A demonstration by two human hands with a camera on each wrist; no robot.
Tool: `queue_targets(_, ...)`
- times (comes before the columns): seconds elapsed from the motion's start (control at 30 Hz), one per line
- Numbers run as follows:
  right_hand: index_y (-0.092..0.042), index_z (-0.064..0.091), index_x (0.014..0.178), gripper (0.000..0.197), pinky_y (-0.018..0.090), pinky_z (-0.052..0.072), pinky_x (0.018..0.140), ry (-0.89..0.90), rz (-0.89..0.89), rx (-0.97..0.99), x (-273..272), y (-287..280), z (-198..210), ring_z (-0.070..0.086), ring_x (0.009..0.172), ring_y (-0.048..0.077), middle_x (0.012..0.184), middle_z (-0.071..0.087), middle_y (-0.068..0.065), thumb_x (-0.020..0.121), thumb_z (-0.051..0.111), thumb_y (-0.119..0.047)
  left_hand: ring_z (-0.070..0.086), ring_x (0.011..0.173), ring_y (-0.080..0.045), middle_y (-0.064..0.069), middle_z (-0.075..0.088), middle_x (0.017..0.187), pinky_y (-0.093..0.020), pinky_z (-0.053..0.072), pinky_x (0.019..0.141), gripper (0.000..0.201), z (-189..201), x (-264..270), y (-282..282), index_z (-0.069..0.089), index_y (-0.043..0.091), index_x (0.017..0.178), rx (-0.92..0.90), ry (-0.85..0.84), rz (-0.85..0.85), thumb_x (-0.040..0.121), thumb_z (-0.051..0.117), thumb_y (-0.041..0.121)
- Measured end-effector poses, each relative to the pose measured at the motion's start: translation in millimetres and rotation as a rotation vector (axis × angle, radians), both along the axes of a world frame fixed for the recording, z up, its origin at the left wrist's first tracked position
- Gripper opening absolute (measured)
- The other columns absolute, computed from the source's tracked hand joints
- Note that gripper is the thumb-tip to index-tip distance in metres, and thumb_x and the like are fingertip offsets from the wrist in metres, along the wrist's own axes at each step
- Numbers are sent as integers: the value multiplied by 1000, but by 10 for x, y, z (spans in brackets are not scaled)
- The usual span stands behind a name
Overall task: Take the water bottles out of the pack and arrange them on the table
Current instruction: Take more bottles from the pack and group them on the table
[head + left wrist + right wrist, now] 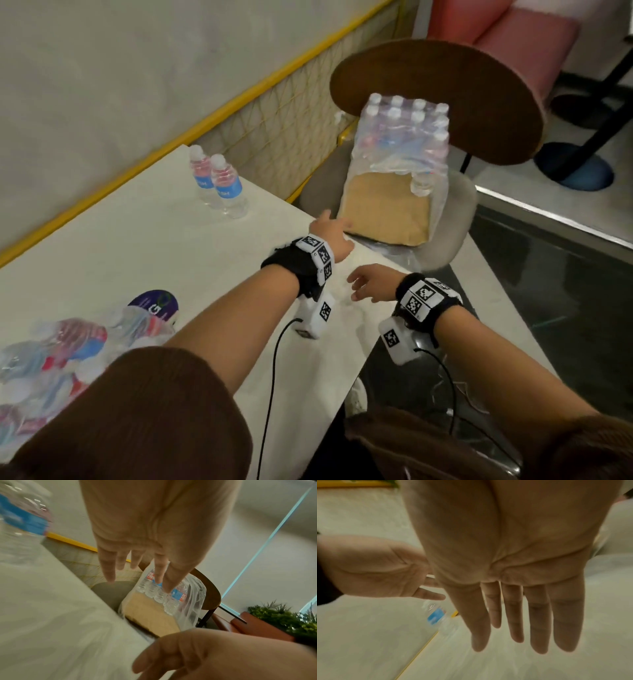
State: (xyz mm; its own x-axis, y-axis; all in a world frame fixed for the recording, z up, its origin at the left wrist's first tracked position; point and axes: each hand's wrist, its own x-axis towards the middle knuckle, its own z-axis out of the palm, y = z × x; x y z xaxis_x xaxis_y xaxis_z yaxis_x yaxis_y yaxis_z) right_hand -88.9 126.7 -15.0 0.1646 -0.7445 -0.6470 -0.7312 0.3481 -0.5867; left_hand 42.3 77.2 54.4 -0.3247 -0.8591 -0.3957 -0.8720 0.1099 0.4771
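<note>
Two small water bottles [219,185] with blue labels stand side by side at the far end of the white table [137,246]; one shows blurred [436,616] in the right wrist view. The shrink-wrapped pack [402,144] of bottles sits on a cardboard tray [383,209] on a chair beyond the table's corner, its near end torn and bare. My left hand [330,233] reaches toward the tray, its fingers [109,568] straight and empty. My right hand [368,282] hovers over the table's edge, its fingers [513,615] spread and holding nothing.
A wrapped bundle of bottles [51,359] lies at the table's near left, beside a purple round item [154,303]. The chair's brown curved backrest [479,102] rises behind the pack. A yellow-framed mesh partition [267,113] runs along the table's far side.
</note>
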Motion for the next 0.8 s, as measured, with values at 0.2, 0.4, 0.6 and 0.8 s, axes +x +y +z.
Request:
queue_targets(0.2,-11,50,130,50,24,45,84,42,-223,-220,-769,-529,20,53,110,21,131,53,6,83,69,-14,-2,147,-30,-1,-12,159,-38,21,115,50,23,-542,-834,48,36,134,-172,20,26,88,58,20)
queue_targets(0.4,-8,34,139,68,35,41,102,-47,-588,-406,-921,-1299,284,45,126,31,142,42,11,82,70,-20,45,127,-29,-11,37,146,-36,39,105,50,-45,-708,-1171,43,5,135,-296,188,10,86,54,8)
queue_targets(0.6,10,49,122,35,39,37,106,140,-522,-197,-1120,-1615,532,45,127,36,136,47,19,92,56,-6,42,132,-16,7,22,156,-30,36,107,55,-100,-656,-1028,32,17,145,-320,202,-18,93,50,16)
queue_targets(0.8,-3,56,126,37,27,51,87,208,-458,-83,-1285,-1774,280,55,117,28,129,57,11,91,58,-17,38,134,-11,15,15,155,-28,37,106,59,-131,-668,-1136,32,23,145,-282,203,-61,91,56,28)
